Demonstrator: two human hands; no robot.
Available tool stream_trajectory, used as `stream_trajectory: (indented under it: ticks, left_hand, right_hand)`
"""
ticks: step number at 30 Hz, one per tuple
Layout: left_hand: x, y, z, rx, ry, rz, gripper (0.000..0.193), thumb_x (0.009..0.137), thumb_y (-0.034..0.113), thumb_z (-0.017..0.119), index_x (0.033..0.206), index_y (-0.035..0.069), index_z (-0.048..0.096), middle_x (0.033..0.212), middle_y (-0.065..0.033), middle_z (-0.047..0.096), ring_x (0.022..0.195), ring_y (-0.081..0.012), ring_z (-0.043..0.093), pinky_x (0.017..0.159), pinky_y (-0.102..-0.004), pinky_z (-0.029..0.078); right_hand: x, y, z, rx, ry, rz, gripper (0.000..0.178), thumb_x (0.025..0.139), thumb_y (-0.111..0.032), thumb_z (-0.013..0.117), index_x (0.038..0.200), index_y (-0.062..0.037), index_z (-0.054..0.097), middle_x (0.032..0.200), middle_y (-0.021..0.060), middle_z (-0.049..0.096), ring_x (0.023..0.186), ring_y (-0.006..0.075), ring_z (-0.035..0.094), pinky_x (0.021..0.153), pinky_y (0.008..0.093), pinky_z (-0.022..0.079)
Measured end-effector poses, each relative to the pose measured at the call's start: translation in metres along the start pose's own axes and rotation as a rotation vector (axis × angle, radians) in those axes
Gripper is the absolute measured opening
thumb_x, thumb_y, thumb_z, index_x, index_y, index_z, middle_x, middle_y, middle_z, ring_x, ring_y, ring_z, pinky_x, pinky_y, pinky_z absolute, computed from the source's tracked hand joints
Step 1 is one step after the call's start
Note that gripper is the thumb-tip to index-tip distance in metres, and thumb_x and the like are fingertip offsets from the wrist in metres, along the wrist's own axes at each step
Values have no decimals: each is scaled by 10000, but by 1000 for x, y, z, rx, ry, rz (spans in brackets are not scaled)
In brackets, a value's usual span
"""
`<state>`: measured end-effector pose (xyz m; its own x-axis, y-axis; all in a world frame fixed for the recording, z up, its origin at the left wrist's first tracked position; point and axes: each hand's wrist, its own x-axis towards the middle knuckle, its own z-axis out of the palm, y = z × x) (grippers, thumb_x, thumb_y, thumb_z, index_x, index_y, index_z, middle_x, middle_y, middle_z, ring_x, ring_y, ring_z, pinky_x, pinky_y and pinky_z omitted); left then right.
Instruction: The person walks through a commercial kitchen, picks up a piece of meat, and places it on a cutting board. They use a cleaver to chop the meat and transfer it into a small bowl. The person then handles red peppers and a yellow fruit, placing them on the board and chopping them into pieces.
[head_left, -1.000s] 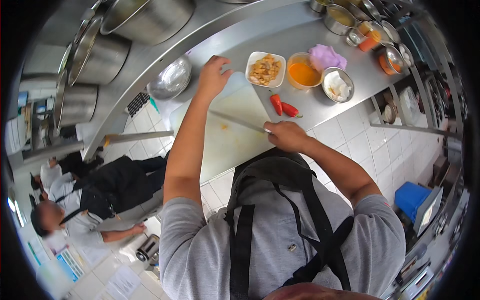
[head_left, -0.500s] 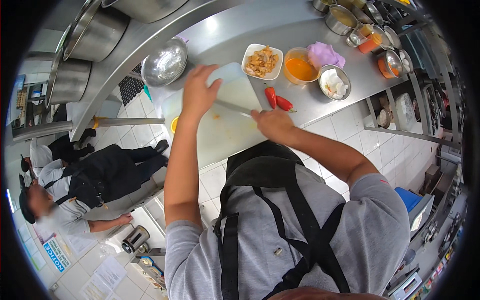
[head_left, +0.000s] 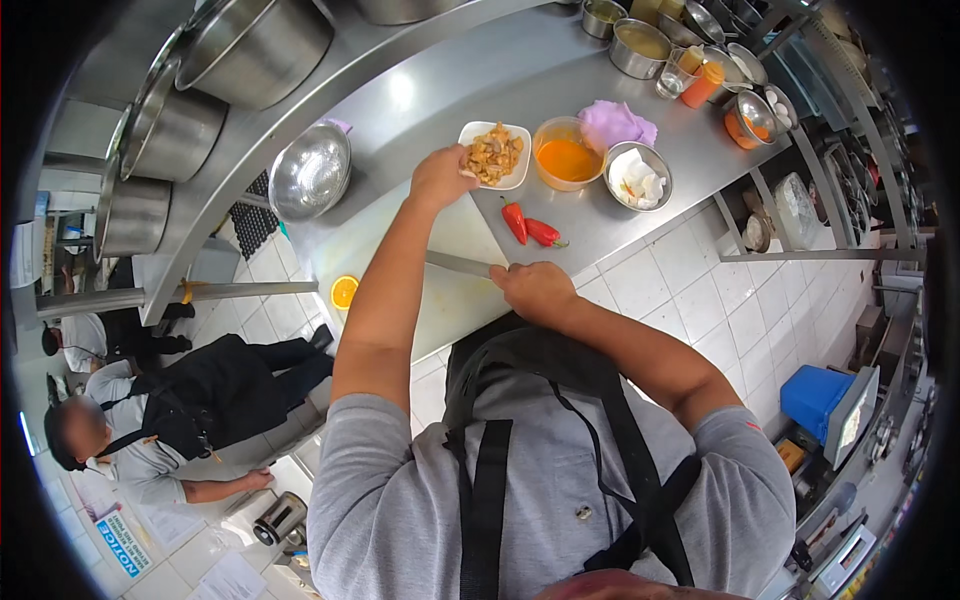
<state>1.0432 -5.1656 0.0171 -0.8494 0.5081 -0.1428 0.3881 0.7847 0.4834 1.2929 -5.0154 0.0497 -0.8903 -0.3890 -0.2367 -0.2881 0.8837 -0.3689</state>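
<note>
My right hand [head_left: 535,292] is wrapped round the handle of a knife [head_left: 457,262], whose blade points left across a pale cutting board [head_left: 405,300]. My left hand [head_left: 443,180] has its fingers curled at the left rim of a white square bowl [head_left: 522,181] of browned, chopped food pieces [head_left: 497,150]. What those fingers pinch, rim or food, I cannot make out. A cut orange half [head_left: 344,291] lies at the board's left side, partly near my left forearm. Two red chili peppers [head_left: 527,226] rest on the steel counter just right of the board.
Beside the white bowl stand a tub of orange liquid [head_left: 567,165], a purple cloth [head_left: 618,125] and a metal bowl with white pieces [head_left: 637,178]. A large steel bowl [head_left: 311,170] sits at the left. Pots [head_left: 258,55] crowd an overhead shelf. A co-worker [head_left: 200,375] stands left.
My left hand has gone from above the board, fingers spread, to the white bowl, and its fingers have curled. My right hand still holds the knife over the board. The whole view has shifted slightly.
</note>
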Motion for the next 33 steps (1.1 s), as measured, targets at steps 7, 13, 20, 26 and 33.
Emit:
stream_trajectory:
  ticks: [7, 13, 20, 26, 33]
  left_hand:
    - [1, -13, 12, -233, 85, -40, 165, 779, 120, 834, 876, 34, 732, 898, -138, 769, 836, -297, 749, 779, -412, 591]
    - [12, 21, -7, -249, 211, 165, 97, 826, 77, 791, 880, 32, 724, 911, -137, 737, 831, -297, 722, 772, -418, 578]
    - [-1, 5, 11, 31, 172, 386, 104, 856, 13, 716, 956, 42, 721, 1080, -107, 703, 1068, -363, 684, 907, -454, 570]
    - [-34, 9, -27, -102, 330, 280, 235, 860, 7, 707, 1087, 40, 758, 1167, -127, 699, 1108, -376, 682, 941, -457, 570]
    - [-176, -47, -86, -130, 778, 33, 191, 896, 21, 731, 1086, 17, 748, 1081, -162, 694, 966, -351, 690, 848, -429, 576]
  right_hand:
    - [2, 1, 7, 2, 20, -28, 247, 984, -110, 592, 1226, -75, 633, 989, 171, 791, 882, 369, 795, 739, 505, 626]
    - [3, 8, 11, 37, 24, -15, 257, 993, -125, 586, 1241, -82, 639, 996, 175, 792, 881, 382, 790, 743, 517, 625]
    - [0, 7, 4, 44, 15, -27, 250, 986, -119, 585, 1227, -73, 637, 988, 179, 787, 861, 384, 787, 735, 521, 623]
    - [4, 5, -5, 62, -3, -26, 258, 976, -127, 595, 1219, -64, 656, 978, 189, 782, 877, 403, 781, 749, 548, 614]
    - [31, 28, -29, 124, 39, 83, 308, 974, -176, 592, 1253, -66, 664, 982, 221, 779, 934, 429, 766, 839, 581, 591]
